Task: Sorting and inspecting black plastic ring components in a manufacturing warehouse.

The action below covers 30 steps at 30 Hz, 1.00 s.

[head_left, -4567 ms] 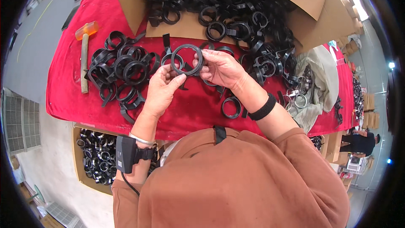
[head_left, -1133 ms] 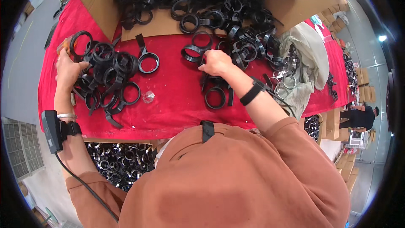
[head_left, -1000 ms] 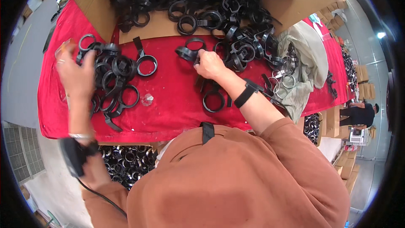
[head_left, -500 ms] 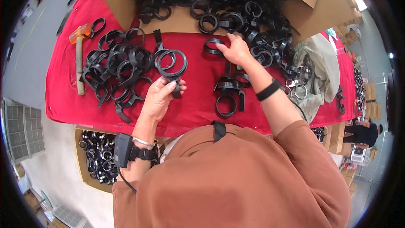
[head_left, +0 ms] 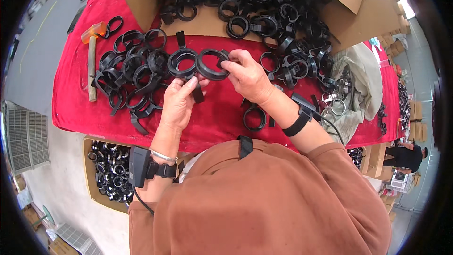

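Observation:
In my left hand [head_left: 178,103], closed on its short tab, is a black ring with a tab [head_left: 170,67], held above the red-covered table. My right hand [head_left: 248,75] pinches another black ring [head_left: 212,75] by its right side. The two rings are side by side, their edges meeting or nearly so; I cannot tell whether they touch. Another black tab [head_left: 181,39] sticks up behind the left ring, and what it belongs to is mostly hidden. A few black ring pieces [head_left: 255,119] lie below my right hand, partly covered by it.
A pile of black ringed parts [head_left: 134,68] lies left, beside a mallet [head_left: 92,68] with an orange head. An open cardboard box [head_left: 212,23] spills more at the back. Right are metal rings [head_left: 338,105] on a grey cloth [head_left: 361,75]. A carton of rings [head_left: 89,179] stands below the table.
My right hand has come left from the back of the table, bringing a black ring beside the one in my left hand. The left ring has turned and shifted slightly left.

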Motion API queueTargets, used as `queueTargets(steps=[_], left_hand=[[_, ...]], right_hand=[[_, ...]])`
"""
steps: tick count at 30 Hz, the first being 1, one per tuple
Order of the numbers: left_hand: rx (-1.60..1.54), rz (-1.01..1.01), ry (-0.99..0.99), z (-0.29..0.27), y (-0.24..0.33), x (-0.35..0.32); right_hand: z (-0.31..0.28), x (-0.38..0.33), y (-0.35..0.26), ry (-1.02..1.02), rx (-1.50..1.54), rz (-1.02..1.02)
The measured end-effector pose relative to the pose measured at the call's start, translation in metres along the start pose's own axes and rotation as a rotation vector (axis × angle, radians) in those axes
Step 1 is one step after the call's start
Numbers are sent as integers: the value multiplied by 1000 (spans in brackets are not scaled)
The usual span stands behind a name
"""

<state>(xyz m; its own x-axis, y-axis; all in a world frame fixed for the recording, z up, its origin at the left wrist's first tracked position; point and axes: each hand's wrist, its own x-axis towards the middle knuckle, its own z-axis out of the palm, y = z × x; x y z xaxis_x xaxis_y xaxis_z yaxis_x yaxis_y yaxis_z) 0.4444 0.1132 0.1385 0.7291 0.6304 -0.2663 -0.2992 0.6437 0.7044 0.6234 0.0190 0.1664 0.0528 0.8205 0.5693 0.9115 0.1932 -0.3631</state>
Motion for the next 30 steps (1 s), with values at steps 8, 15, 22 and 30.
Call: queueTargets(steps=[8,15,22,30], left_hand=[[-74,11,-15,21,9,-1],[339,271,67,4,68,3],[702,247,164,-85,208,52],[2252,728,1033,-123,255,63]], right_hand=[[1,-10,-12,36,-8,-76],[-46,-24,-15,177,-81,35],[-100,-96,3,46,-158,540],[-44,-140,6,-339,-65,1078]])
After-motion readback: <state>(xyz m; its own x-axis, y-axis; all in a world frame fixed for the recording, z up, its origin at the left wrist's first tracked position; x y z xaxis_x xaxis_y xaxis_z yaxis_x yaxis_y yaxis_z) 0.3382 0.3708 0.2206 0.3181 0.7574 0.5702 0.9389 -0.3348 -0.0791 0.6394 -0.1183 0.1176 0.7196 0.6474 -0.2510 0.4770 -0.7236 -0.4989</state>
